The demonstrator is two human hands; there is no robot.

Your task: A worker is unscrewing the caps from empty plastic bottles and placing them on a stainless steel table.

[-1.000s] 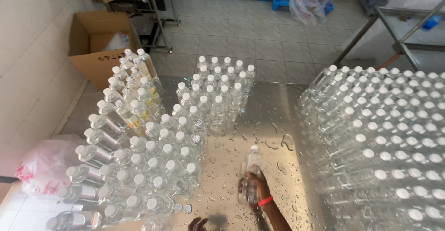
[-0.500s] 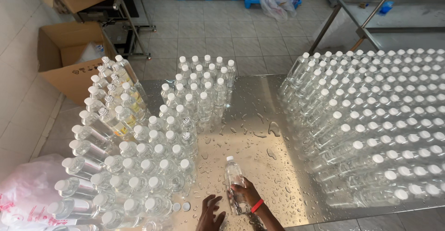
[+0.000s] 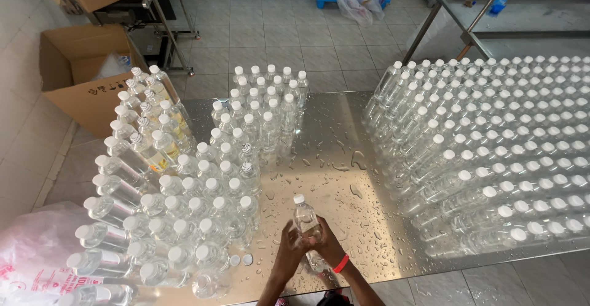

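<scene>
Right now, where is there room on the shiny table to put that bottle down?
The wet steel table is bare in the middle strip, between the left bottle cluster and the big right bottle block, just beyond the held bottle. Both sides are packed tight. Two loose caps sit near the left hand.

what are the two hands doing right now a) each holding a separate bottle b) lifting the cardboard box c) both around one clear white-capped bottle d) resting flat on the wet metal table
c: the left hand and right hand both close around a single clear bottle with a white cap, above the wet metal table.
</scene>
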